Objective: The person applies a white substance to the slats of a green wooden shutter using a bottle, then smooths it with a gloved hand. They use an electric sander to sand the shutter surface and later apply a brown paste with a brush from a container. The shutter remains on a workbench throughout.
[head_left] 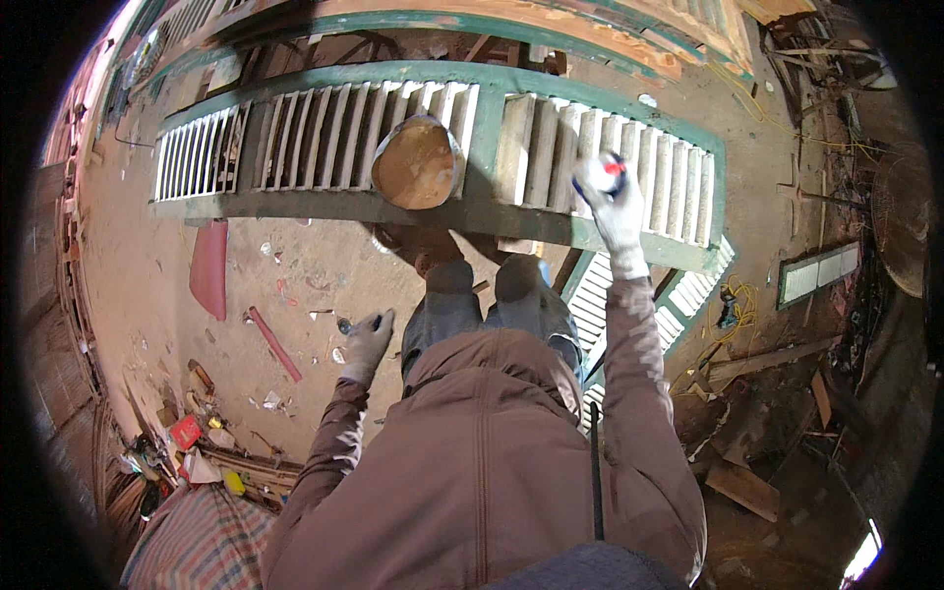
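A long shutter panel (487,147) with a green frame and pale slats lies across in front of me. Over its right half, my right hand (617,211), in a pale glove, is closed round a small red-and-white container (610,173); motion blur hides its exact kind. On the panel left of that hand rests a rounded piece with a tan face (418,163). My left hand (367,349), also gloved, hangs low on the left above the floor, apart from the panel. Its fingers are curled, and what they hold, if anything, I cannot make out.
More green shutters (590,305) lie below the panel on the right. A weathered timber frame (511,25) runs along the far side. On the littered floor (285,251) are a red sheet (208,270), a red strip (274,344), a yellow cord (749,307) and loose boards (744,489).
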Tool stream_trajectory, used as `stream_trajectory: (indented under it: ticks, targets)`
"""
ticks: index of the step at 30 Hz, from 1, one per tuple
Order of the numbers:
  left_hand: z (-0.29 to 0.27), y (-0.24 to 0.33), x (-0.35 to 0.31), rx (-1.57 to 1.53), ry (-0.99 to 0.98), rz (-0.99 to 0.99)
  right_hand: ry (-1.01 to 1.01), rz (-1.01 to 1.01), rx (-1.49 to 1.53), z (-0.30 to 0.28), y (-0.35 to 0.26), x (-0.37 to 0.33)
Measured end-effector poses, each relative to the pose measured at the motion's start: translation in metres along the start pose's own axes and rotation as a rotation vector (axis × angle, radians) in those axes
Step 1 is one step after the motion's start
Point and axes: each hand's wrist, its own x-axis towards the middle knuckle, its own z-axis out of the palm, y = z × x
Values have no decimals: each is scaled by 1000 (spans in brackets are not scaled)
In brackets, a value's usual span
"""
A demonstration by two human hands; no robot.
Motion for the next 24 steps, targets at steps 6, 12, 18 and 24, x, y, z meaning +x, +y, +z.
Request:
stream_trajectory:
  ticks: [6,12,18,24]
  targets:
    - [-2,-51,-27,-166,80,-317,180,-135,-186,20,41,148]
    - [53,-67,-100,-182,157,-721,-16,-51,-342,-33,102,205]
    - [78,-16,-111,28,-49,-476,186,243,-754,-195,159,250]
    - [132,-86,-119,338,-116,-235,426,96,-654,-242,154,257]
